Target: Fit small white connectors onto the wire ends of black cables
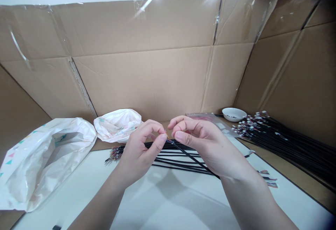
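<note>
Thin coloured wires (168, 138) fan out from the stripped end of a black cable (193, 158), which slants down to the right. My left hand (143, 149) pinches the wires between thumb and forefinger. Close beside it, my right hand (202, 139) has its fingers curled and thumb pressed in at the same wire end; what lies between those fingertips is too small to make out. Below both hands lies a bundle of black cables (181, 167) on the white work surface, with frayed coloured wire ends (114, 155) at its left.
Two white plastic bags (76, 132) (118, 114) stand at left. Behind my right hand are a clear plastic bag (225, 128) and a white bowl (231, 110) with small dark pieces. Black cables with white connectors (288, 142) are piled at right. Cardboard walls (157, 79) enclose the surface.
</note>
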`<state>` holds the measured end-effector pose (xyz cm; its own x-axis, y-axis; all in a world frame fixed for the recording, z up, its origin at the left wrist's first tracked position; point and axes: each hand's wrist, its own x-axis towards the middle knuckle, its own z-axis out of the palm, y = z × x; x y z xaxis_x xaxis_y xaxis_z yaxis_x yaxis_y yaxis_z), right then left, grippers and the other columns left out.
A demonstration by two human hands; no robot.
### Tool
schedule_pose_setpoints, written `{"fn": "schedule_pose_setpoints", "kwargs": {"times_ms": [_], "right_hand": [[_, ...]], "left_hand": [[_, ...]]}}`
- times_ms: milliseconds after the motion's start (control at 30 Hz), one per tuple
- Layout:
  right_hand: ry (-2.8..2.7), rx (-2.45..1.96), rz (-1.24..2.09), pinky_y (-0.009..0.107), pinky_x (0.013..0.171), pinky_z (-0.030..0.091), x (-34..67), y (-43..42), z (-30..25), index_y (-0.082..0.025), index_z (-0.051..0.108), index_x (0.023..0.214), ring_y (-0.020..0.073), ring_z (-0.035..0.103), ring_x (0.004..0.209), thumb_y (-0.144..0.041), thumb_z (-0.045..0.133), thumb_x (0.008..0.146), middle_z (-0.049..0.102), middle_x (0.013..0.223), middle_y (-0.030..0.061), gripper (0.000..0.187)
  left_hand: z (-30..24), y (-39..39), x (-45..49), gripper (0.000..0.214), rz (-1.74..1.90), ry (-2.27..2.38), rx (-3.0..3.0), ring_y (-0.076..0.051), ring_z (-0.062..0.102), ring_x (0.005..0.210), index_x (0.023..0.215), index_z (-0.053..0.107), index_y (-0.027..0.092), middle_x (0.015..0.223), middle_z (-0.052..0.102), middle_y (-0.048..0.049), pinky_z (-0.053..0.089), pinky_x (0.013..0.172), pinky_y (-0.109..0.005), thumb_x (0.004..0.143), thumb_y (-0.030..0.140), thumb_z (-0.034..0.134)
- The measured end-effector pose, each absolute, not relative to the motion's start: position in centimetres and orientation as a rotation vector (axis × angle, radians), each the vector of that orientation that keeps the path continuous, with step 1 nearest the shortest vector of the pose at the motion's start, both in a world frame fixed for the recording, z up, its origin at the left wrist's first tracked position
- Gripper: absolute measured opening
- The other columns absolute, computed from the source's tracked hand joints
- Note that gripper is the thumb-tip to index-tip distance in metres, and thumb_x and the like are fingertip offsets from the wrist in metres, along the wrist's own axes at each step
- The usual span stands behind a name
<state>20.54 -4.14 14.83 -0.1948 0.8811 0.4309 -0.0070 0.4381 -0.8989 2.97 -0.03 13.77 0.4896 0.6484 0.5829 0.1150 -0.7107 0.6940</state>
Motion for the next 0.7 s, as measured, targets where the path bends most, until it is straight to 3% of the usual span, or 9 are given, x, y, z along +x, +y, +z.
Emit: {"fn": "schedule_pose_setpoints", "kwargs": {"times_ms": [167,333,433,700], "right_hand": [[-1.590,-0.856,0.839,0.028,0.080,0.040,20.2,-4.4,15.1,-0.019,0.063,0.074,0.0131,0.056,0.087,-0.031,0.061,0.084,0.057,0.098,0.0018,0.016],[-1.686,-1.029,0.057,0.035,0.087,0.036,18.9,-4.8,14.6,-0.023,0.065,0.082,0.0188,0.054,0.101,-0.024,0.062,0.083,0.059,0.105,0.0038,0.004],[-1.688,-0.965,-0.312,0.038,0.083,0.033,18.3,-4.8,14.3,-0.021,0.066,0.080,0.0201,0.055,0.098,-0.017,0.062,0.083,0.061,0.102,0.0046,0.006],[-1.592,-0.856,-0.689,0.038,0.074,0.030,17.5,-4.3,14.1,-0.016,0.063,0.075,0.0198,0.058,0.089,-0.009,0.063,0.080,0.067,0.090,0.0044,0.009]], "left_hand": [[13.8,0.0,3.0,0.017,1.173,0.591,2.099,-0.013,0.050,0.079,0.081,0.054,0.019,0.086,0.054,-0.0014,0.041,0.070,-0.024,0.092,0.031,0.048],[13.9,0.1,3.1,0.017,1.253,0.542,1.981,-0.009,0.048,0.072,0.078,0.055,0.018,0.079,0.051,0.0009,0.040,0.064,-0.018,0.091,0.029,0.050],[13.9,0.1,3.2,0.016,1.296,0.488,1.896,-0.009,0.049,0.074,0.078,0.057,0.018,0.079,0.051,0.0013,0.043,0.066,-0.016,0.090,0.028,0.052],[13.9,0.0,3.5,0.015,1.304,0.447,1.761,-0.009,0.053,0.075,0.078,0.061,0.018,0.079,0.054,0.0009,0.049,0.068,-0.015,0.087,0.028,0.056]]}}
